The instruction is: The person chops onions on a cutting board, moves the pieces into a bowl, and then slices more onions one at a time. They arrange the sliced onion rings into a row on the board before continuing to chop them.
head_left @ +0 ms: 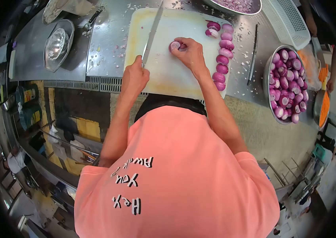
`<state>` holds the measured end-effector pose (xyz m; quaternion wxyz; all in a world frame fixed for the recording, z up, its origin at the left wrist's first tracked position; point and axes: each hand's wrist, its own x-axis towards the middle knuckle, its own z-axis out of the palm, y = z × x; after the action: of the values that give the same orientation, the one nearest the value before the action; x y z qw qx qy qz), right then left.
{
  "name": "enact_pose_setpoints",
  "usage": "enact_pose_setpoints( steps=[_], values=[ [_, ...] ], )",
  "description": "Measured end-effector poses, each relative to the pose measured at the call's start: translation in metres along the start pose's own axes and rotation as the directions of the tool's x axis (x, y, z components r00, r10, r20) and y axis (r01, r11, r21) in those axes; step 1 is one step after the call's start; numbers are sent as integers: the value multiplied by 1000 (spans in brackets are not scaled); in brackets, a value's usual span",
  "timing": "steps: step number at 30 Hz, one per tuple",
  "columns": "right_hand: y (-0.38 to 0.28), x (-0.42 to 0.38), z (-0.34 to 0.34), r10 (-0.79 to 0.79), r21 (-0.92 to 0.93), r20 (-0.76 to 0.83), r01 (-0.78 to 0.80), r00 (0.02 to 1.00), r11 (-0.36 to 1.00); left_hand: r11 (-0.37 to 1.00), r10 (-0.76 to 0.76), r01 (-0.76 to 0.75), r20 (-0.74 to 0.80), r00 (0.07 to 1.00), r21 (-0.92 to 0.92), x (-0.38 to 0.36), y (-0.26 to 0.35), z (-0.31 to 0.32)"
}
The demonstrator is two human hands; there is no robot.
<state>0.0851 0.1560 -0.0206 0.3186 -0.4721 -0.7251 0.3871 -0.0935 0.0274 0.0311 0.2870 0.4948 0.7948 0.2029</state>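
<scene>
My left hand (135, 76) is closed round the handle of a long kitchen knife (152, 33), whose blade points away from me over the left side of the white cutting board (168, 79). My right hand (191, 55) grips a red onion (174, 46) in its fingertips on the board, with a pale cut face showing. The knife blade is apart from this onion. Along the board's right edge stands a row of peeled red onions (222, 59), with a few more pieces (212, 28) beside its far end.
A metal bowl of peeled red onions (287, 85) stands at the right. Chopped onion fills a bowl (239, 4) at the back, near a white plastic basket (285, 20). A dark rod (253, 55) lies right of the board. Metal bowls (58, 44) sit left. Another person's hand (330, 85) shows far right.
</scene>
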Motion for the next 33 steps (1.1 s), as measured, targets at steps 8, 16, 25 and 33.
enact_pose_setpoints(
  steps=[8,16,25,33],
  values=[
    [-3,-4,-7,-101,-22,-50,100,994,995,999,19,-18,41,999,-43,-38,31,-32],
    [1,1,1,-317,-201,-44,302,947,932,990,119,-132,200,973,57,-68,43,-36],
    [7,-3,5,-364,-1,-92,366,927,931,985,168,-164,88,982,-53,1,24,23],
    [-18,-37,19,-220,-131,218,251,951,959,1000,8,-7,87,996,-18,-25,4,0]
  ],
)
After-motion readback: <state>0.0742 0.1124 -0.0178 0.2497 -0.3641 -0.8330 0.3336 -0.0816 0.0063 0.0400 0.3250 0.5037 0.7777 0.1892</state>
